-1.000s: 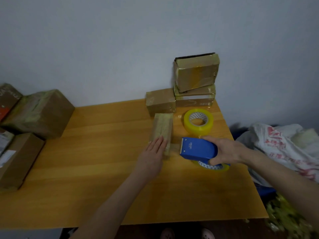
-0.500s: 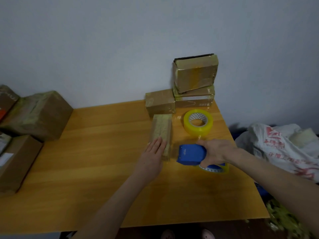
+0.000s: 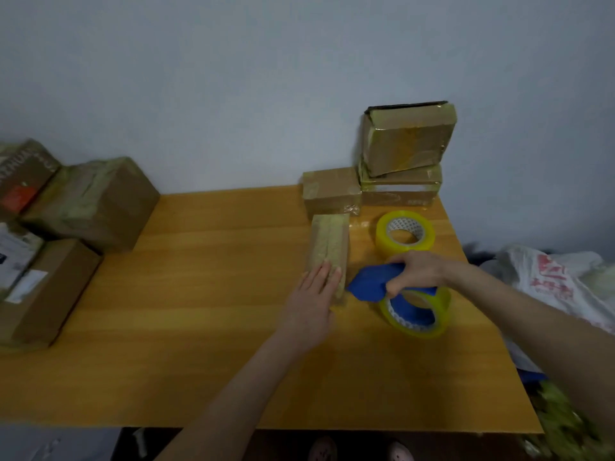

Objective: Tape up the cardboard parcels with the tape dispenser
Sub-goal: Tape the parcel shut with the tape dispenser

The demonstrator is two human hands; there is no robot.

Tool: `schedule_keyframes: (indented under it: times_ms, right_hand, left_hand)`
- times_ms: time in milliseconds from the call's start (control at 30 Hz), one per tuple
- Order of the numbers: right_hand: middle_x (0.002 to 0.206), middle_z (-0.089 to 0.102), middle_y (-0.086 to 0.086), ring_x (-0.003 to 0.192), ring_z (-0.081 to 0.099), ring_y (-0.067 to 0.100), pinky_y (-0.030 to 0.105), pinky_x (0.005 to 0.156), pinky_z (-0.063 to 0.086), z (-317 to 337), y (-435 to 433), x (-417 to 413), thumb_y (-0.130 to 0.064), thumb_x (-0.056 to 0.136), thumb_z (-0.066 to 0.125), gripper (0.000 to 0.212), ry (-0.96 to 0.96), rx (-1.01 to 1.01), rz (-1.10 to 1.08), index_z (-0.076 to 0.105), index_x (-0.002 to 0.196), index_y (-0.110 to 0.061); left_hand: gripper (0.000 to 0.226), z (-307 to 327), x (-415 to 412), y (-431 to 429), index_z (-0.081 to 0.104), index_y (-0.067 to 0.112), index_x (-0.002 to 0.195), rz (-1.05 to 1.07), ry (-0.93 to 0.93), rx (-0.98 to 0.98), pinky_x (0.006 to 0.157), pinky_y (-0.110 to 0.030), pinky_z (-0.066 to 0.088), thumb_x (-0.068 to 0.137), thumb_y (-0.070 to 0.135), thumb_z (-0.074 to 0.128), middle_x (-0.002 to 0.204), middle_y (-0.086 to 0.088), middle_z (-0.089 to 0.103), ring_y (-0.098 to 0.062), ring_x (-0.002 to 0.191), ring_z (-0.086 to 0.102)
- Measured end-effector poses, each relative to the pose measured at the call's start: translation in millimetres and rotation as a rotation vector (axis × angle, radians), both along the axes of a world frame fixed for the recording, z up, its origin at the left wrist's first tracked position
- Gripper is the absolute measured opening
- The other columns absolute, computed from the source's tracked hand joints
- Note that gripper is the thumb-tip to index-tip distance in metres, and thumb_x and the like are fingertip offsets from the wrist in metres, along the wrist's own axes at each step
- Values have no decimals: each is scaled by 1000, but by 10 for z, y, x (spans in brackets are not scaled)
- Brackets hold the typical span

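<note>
Left hand (image 3: 311, 294) rests flat on a parcel (image 3: 328, 247) near the table (image 3: 199, 294) right edge; right hand (image 3: 417, 269) grips the blue dispenser (image 3: 372, 284) just beside it. A spare roll (image 3: 405, 233) lies behind.

far-left brown box (image 3: 26, 174): white capitals along the top, cut off at the frame edge, roughly "...RHUAN..."; orange-red patch below, nothing legible on it
white-labelled parcel (image 3: 16, 257): shipping label with dark print, too blurred to read
lower stacked parcel (image 3: 399, 196): pale strip and small print on the front, too small to read
loose tape roll (image 3: 404, 239): repeated dark marks on the inner core, unreadable
white plastic bag (image 3: 552, 277): large red characters, blurred, unreadable
</note>
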State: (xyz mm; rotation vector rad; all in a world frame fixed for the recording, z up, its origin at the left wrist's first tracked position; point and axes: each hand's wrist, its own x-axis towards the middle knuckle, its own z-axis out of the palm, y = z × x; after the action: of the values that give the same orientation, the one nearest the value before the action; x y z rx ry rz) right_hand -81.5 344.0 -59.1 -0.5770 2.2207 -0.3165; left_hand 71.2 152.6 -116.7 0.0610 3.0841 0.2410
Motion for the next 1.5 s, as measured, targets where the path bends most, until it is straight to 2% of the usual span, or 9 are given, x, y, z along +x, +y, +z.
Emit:
schedule_keyframes:
  times_ms: [133,300,467,567,767,933,1100,1267,1500]
  right_hand:
    - [102,64,-6,88,61,11,24,67,46,29,315,-36,-30,70,79,40,-67,-327,-397,62,106,-26]
    - [109,68,14,100,65,33,47,88,53,-429,468,274,-28,81,75,39,-323,-543,-912,65,115,-13]
    - [106,69,16,94,66,31,38,68,55,-622,384,486,-31,85,71,43,-462,-594,-1049,63,121,-9]
    - [102,68,12,93,65,28,39,75,54,-619,402,467,-40,89,66,47,-366,-539,-984,61,124,-8]
    - [128,61,19,117,57,35,45,96,48,-346,201,435,-43,93,59,55,290,-320,-477,56,129,-1]
    - [97,66,2,87,59,15,23,67,43,-270,-454,673,-37,99,48,38,283,-452,-368,58,128,-14]
    - [103,69,7,85,59,15,22,69,45,-348,-597,675,-33,99,49,42,335,-442,-361,53,136,-15]
    - [78,67,1,57,58,3,7,50,42,-413,-596,739,-27,96,58,56,252,-546,-428,39,146,-15]
    - [69,64,-3,58,61,6,11,58,50,-481,-660,766,-17,88,68,61,324,-583,-471,43,144,-16]
  left_hand:
    - [73,31,-57,100,-4,20,153,38,14,-29,119,-33,-5,96,27,41,160,-2,-9,-16,147,-8]
    - [72,-12,-82,176,-4,17,153,75,33,-51,116,-33,-7,97,34,39,161,-1,-8,-16,147,-7]
    - [68,94,-109,180,9,13,153,116,82,217,115,-29,18,97,31,45,161,0,-3,-14,144,14]
    - [60,201,-58,48,25,14,150,252,251,437,101,-17,31,96,20,51,159,5,12,-1,131,28]
    - [42,192,39,-214,50,5,135,618,264,671,101,-31,43,94,8,55,133,-11,57,-21,118,57]
    - [28,225,-117,-37,68,8,117,600,226,679,81,-20,45,95,20,56,109,-4,70,-15,100,63]
    - [18,190,-186,-75,76,10,100,639,167,774,56,-12,39,87,18,66,80,2,72,-5,68,64]
    - [26,117,-130,-146,72,6,107,700,125,915,72,-39,57,82,11,72,71,-6,67,-17,65,61]
    - [27,48,-59,-106,67,27,92,706,204,991,70,-42,58,78,5,73,63,5,55,-21,62,61]
